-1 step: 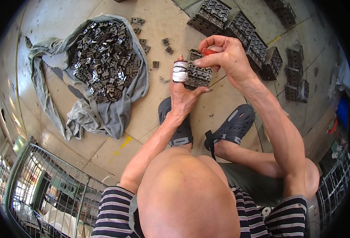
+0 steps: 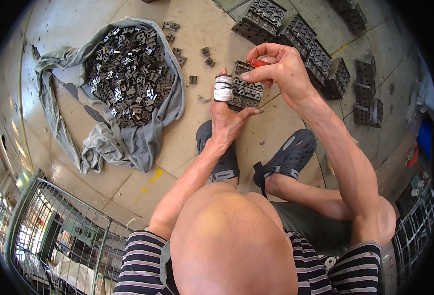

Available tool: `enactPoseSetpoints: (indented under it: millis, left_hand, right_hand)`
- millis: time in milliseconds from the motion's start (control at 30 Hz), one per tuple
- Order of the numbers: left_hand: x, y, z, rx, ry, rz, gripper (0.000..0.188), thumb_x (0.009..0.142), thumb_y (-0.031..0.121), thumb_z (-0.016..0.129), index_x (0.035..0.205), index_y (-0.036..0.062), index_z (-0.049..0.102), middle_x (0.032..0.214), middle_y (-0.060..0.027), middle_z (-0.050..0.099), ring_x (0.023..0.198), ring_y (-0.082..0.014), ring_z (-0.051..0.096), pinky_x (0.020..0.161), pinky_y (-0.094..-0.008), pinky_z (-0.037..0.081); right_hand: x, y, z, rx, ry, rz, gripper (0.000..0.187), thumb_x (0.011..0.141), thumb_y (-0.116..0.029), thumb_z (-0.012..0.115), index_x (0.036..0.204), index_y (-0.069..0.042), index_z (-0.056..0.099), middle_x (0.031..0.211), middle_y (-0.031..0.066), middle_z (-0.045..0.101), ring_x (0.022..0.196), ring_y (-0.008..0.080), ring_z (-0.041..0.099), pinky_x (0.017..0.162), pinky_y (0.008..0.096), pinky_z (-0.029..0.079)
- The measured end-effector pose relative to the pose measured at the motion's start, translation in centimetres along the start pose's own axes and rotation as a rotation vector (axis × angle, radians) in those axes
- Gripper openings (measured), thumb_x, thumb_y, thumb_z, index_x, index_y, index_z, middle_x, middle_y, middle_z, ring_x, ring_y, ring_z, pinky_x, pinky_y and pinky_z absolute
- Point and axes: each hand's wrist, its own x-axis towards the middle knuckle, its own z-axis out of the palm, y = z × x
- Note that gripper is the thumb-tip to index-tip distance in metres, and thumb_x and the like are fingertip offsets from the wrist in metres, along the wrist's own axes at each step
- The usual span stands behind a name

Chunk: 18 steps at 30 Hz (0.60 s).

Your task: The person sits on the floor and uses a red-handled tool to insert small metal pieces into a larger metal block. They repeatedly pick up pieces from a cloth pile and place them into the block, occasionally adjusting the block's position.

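Note:
My left hand (image 2: 224, 115) is closed around a block of dark metal pieces (image 2: 247, 91), its thumb along the near edge. White tape (image 2: 223, 88) bound with dark cord wraps its finger. The block's upper face shows rows of small notched, holed parts set side by side. Above the block's right side, my right hand (image 2: 283, 71) has its fingers curled in a pinch, the thumb tip at the block's top. A small red object (image 2: 259, 63) shows between its fingers; its kind is unclear.
A grey cloth (image 2: 176, 101) to the left holds a heap of loose metal clips (image 2: 128, 73). Several stray clips (image 2: 193, 79) lie on the tiled floor. Stacked metal blocks (image 2: 298, 34) stand far right, with more blocks (image 2: 364, 93) beyond. A wire cage (image 2: 64, 216) sits near left.

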Motion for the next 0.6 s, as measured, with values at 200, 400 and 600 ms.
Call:
enactPoseSetpoints:
  millis: [200,400,600]
  left_hand:
    - [0.8,1.8,-0.3,0.071,-0.004,0.017,0.115,0.063,0.015,0.102,0.157,-0.0043,0.037,0.127,-0.0163,0.065,0.116,-0.0294,0.066,0.104,-0.0378,0.052]
    - [3.5,2.9,0.1,0.37,0.155,-0.127,0.079,0.073,0.036,0.095,0.132,-0.0041,0.062,0.094,-0.0143,0.069,0.084,-0.0269,0.067,0.075,-0.0403,0.055]
    - [3.6,0.9,0.1,0.203,0.332,-0.098,0.036,0.092,0.019,0.079,0.118,-0.0044,0.068,0.069,-0.0047,0.068,0.062,-0.0141,0.061,0.062,-0.0321,0.05]
  right_hand:
    - [1.3,-4.0,-3.6,-0.299,-0.51,0.045,0.024,0.087,-0.019,0.088,0.098,0.0,0.079,0.079,-0.0021,0.069,0.071,0.0061,0.063,0.063,0.024,0.052]
    - [1.0,-2.2,-3.3,-0.249,-0.115,-0.311,0.029,0.101,-0.027,0.075,0.105,0.002,0.076,0.08,0.0037,0.073,0.075,0.0104,0.071,0.074,0.0276,0.059]
    - [0.2,0.4,-1.4,-0.183,0.018,-0.323,0.032,0.108,-0.026,0.067,0.107,0.005,0.073,0.071,0.0037,0.068,0.07,0.0143,0.071,0.091,0.0385,0.061]
